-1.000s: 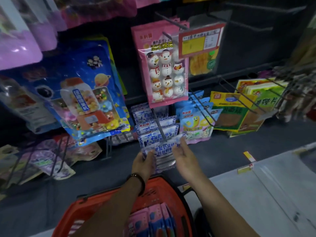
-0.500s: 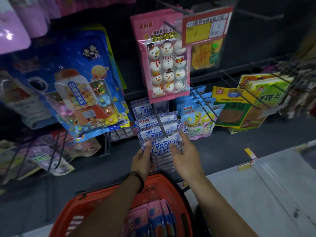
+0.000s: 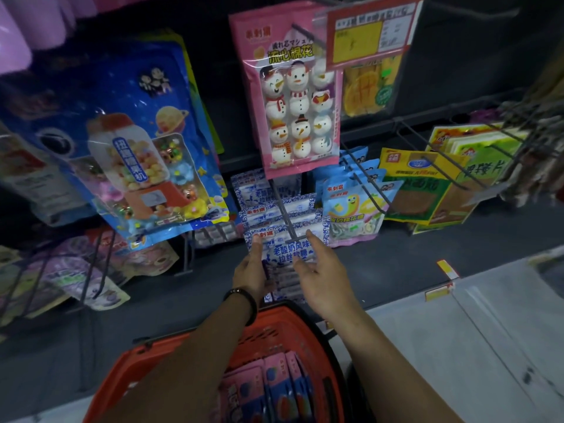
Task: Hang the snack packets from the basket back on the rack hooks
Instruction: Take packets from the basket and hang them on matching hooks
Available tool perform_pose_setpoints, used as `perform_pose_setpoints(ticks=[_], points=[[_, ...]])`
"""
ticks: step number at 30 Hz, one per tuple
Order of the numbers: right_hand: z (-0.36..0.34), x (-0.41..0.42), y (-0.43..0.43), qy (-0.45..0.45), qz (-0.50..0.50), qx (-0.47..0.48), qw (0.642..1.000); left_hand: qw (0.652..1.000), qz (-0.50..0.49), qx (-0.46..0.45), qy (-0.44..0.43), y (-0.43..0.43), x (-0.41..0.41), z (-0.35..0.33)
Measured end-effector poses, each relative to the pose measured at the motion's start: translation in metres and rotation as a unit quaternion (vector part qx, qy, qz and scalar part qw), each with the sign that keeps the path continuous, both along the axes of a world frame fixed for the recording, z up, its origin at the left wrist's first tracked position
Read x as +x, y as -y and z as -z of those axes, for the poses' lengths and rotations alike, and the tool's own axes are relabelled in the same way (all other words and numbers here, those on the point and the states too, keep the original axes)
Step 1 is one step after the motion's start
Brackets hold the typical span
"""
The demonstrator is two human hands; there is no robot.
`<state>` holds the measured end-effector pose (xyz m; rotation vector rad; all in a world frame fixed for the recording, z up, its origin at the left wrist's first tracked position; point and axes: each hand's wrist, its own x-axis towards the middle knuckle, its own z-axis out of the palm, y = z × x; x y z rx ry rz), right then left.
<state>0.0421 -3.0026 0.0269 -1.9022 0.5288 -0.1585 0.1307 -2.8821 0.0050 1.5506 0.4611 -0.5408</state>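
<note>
This was a shop: snack packets (image 3: 287,96) hung on rack hooks (image 3: 364,184), a price tag (image 3: 370,35) above, an orange shopping basket (image 3: 128,374) below.

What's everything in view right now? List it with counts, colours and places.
blue-and-white packets: several stacked on the centre hook, front one between both hands
pink snowman packet: at least one, hanging above them
blue candy-machine packet: one showing in front, upper left
price tag: one, red and yellow, top centre
light blue packets: several, right of centre
yellow-green packets: several, far right
basket: one, orange, bottom centre
pink packets: several, inside the basket
left hand: wristband, on the front packet's left edge
right hand: fingers spread at its right edge
</note>
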Motion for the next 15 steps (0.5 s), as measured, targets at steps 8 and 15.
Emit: perform_pose_setpoints(ticks=[8, 15], points=[[-0.006, -0.004, 0.001, -0.09, -0.023, -0.001, 0.996, 0.999, 0.025, 0.031, 0.03, 0.003, 0.01, -0.006], [0.013, -0.001, -0.011, -0.155, -0.151, -0.064, 0.974, 0.991, 0.068, 0.111, 0.041, -0.016, 0.003, -0.01]])
